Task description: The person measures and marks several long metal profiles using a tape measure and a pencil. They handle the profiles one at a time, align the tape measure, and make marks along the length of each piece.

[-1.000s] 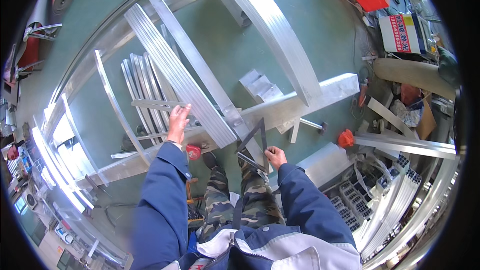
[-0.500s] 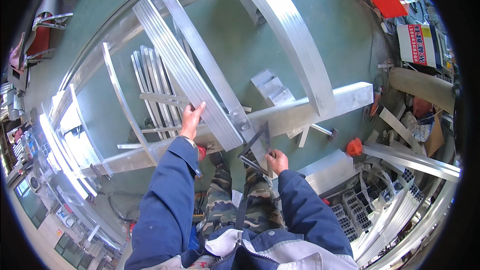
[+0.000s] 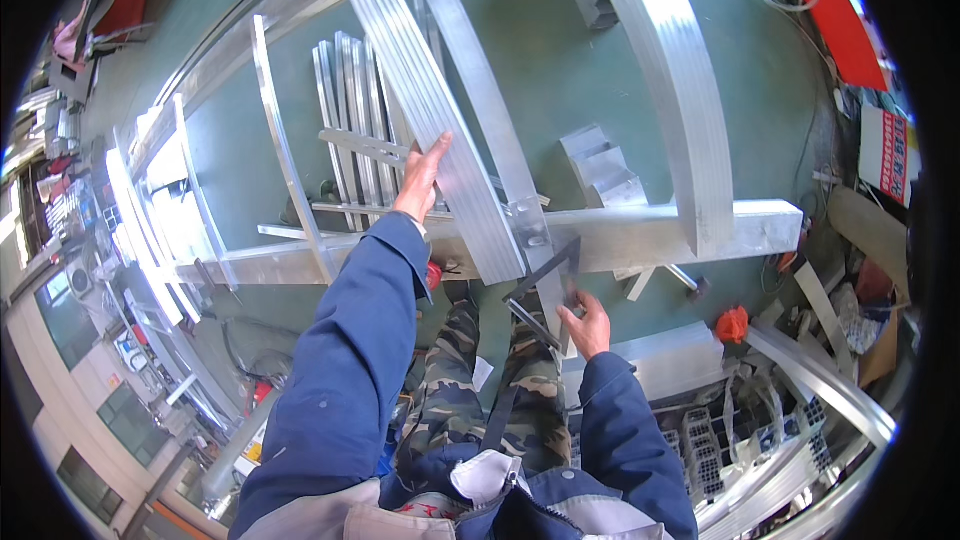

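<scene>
My left hand (image 3: 422,175) grips the left edge of a long ribbed aluminium profile (image 3: 440,130), thumb on top; the other fingers are partly hidden. The profile lies slanting across a thick aluminium beam (image 3: 655,240). Beside it on the right runs a flat metal bar (image 3: 487,105), its near end beyond the beam. A dark triangular frame, like a set square (image 3: 535,316), lies at that end. My right hand (image 3: 587,323) is next to the bar's right edge and the triangle, with thumb and forefinger apart; whether the fingertips touch either is unclear.
A wide aluminium profile (image 3: 680,90) crosses the beam on the right. Several thin profiles (image 3: 350,120) lie on the floor to the left. Stepped metal pieces (image 3: 603,168) lie beyond the beam. An orange-red bag (image 3: 732,324) and stacked profiles (image 3: 655,360) are at the near right.
The view has shifted, so the beam and profiles appear farther right and higher. My left hand keeps its hold on the ribbed profile. My right thumb and forefinger have spread from a closer pinch.
</scene>
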A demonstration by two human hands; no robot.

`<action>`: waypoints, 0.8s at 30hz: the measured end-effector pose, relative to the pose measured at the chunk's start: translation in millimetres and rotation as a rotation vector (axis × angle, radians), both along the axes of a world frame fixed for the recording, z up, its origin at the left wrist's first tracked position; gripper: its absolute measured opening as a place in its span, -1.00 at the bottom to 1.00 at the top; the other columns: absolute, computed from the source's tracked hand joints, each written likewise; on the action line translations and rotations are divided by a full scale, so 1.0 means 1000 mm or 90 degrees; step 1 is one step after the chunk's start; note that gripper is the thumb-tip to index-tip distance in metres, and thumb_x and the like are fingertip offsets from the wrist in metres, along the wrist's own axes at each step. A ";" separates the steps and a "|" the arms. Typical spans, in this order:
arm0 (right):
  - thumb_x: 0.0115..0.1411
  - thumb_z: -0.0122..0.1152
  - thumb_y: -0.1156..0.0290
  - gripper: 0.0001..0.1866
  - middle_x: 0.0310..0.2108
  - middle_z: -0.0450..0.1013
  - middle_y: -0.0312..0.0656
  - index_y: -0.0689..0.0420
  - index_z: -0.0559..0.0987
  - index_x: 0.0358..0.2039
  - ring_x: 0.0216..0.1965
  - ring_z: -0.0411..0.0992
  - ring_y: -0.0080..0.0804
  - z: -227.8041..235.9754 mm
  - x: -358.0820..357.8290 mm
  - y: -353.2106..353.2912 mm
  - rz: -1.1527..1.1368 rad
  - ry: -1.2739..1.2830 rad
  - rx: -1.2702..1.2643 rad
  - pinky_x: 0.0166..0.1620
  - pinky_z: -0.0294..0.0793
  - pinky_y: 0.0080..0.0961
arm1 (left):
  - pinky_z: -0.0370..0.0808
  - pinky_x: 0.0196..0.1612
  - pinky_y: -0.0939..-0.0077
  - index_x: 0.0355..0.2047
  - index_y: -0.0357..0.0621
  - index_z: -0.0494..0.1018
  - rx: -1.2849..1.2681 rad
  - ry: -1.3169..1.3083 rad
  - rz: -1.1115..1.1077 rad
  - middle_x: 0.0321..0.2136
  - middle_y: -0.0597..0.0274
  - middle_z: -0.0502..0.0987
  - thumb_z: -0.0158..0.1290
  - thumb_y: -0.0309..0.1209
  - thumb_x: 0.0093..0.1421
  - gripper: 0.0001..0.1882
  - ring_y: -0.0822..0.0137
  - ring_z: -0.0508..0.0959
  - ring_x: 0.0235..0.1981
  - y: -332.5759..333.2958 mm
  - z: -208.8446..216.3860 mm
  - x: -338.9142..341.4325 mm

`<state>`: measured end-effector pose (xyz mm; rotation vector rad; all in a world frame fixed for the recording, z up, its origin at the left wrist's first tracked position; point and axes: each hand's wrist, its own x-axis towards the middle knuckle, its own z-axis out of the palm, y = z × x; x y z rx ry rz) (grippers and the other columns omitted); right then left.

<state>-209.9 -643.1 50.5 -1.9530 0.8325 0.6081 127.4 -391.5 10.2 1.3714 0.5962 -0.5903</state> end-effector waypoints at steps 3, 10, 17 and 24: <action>0.06 0.49 0.14 -0.45 -0.13 0.56 0.05 0.25 0.61 -0.05 -0.11 0.54 0.03 -0.002 0.003 0.004 0.034 0.009 -0.018 -0.04 0.53 -0.18 | 0.49 0.20 0.19 0.33 -0.33 0.22 -0.032 0.051 0.022 0.16 -0.10 0.46 0.47 -0.08 0.04 0.00 0.07 0.49 0.17 -0.001 -0.011 0.016; 0.10 0.45 0.22 -0.62 -0.20 0.53 0.03 0.21 0.61 -0.18 -0.16 0.51 0.12 -0.011 0.000 0.009 0.066 -0.017 -0.062 -0.11 0.51 -0.11 | 0.55 0.10 0.16 0.23 -0.30 0.33 -0.061 -0.004 0.079 0.04 -0.05 0.54 0.51 -0.27 0.01 -0.14 0.12 0.58 0.01 -0.004 -0.017 0.018; 0.12 0.43 0.27 -0.69 -0.25 0.54 0.01 0.21 0.62 -0.23 -0.19 0.51 0.11 -0.009 0.005 0.005 0.084 0.010 -0.058 -0.12 0.50 -0.13 | 0.58 0.07 0.23 0.20 -0.31 0.38 -0.108 -0.037 0.103 -0.02 0.04 0.58 0.48 -0.32 0.05 -0.23 0.20 0.60 -0.03 0.013 0.001 0.017; 0.14 0.43 0.30 -0.72 -0.28 0.57 0.02 0.21 0.63 -0.23 -0.22 0.52 0.05 -0.022 0.000 0.000 0.061 0.010 -0.037 -0.10 0.50 -0.19 | 0.60 -0.12 0.37 0.09 -0.29 0.49 -0.133 -0.046 0.104 -0.13 0.15 0.61 0.50 -0.23 0.02 -0.30 0.34 0.61 -0.15 0.039 0.048 0.008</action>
